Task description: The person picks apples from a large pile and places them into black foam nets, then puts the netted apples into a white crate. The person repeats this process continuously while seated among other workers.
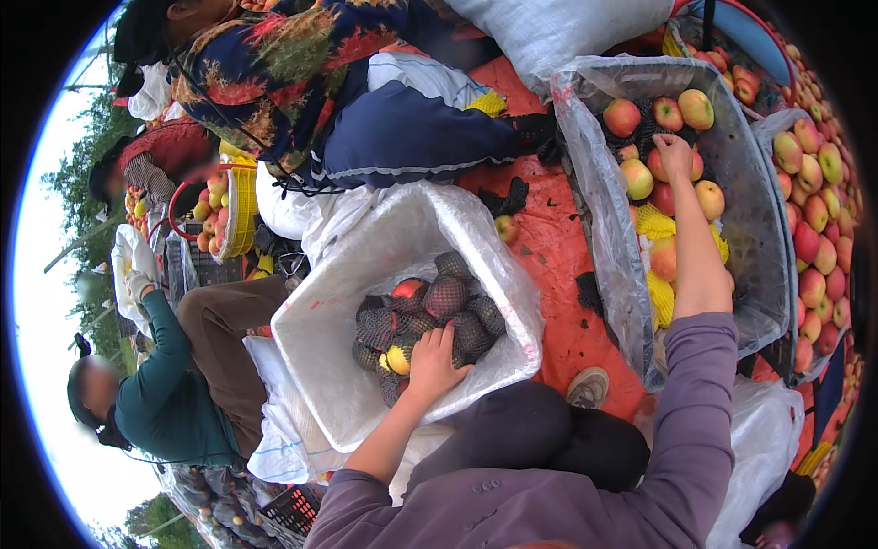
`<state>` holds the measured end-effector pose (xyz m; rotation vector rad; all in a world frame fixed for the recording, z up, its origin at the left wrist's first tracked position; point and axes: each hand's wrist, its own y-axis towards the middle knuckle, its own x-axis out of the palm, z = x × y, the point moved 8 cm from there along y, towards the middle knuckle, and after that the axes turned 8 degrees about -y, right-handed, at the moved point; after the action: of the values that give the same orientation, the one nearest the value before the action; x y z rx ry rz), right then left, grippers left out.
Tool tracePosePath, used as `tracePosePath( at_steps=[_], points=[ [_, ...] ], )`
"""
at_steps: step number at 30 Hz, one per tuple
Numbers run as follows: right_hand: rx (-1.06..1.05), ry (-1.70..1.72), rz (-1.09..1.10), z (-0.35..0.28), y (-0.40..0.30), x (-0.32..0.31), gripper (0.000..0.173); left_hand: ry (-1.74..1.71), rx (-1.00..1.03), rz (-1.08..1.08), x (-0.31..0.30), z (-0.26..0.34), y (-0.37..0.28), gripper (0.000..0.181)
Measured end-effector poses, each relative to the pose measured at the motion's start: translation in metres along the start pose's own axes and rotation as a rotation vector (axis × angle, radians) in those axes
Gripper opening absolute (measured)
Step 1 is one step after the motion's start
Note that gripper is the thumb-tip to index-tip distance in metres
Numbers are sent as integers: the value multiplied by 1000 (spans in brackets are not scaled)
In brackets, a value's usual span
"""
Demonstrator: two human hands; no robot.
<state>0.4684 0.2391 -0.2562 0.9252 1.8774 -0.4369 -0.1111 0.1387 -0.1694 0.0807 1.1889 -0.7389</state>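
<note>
My left hand (432, 362) reaches into a white foam box (329, 343) lined with clear plastic. Its fingers rest over apples in black foam nets (439, 298), beside a yellow apple (398, 359); whether it grips one is hidden. Over to the right, my right hand (673, 159) is in a plastic-lined crate (748, 288) of loose red-and-yellow apples (709, 199). Thumb and fingertips come together near black foam netting (645, 127) and an apple (667, 114); what lies between them cannot be made out. Yellow foam nets (660, 298) lie in the same crate.
A red tarp (549, 274) covers the ground, with one apple (507, 229) on it. Another apple-filled crate (820, 219) adjoins on the right. A co-worker in a patterned jacket (274, 62) sits ahead; another in a green top (154, 391) sits left. A yellow basket (240, 213) holds apples.
</note>
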Motion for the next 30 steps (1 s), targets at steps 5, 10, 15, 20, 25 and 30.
tracePosePath(
  at_steps=[5,10,15,20,25,30],
  points=[
    [-133,501,125,-36,-64,-105,24,-166,17,105,-12,-10,-1,59],
    [-630,359,-165,-205,-243,-216,36,-1188,66,363,-87,56,1,30],
    [-1009,334,-112,-289,-391,-270,14,-1859,172,17,-97,150,-17,36],
    [-622,521,-249,-267,-389,-277,9,-1590,349,254,-128,149,-50,35],
    [-1156,-30,125,-287,-442,-273,14,-1439,361,573,-157,128,-70,31],
    [-138,946,-1493,-238,-414,-200,6,-966,540,496,-136,182,-82,34]
  ],
)
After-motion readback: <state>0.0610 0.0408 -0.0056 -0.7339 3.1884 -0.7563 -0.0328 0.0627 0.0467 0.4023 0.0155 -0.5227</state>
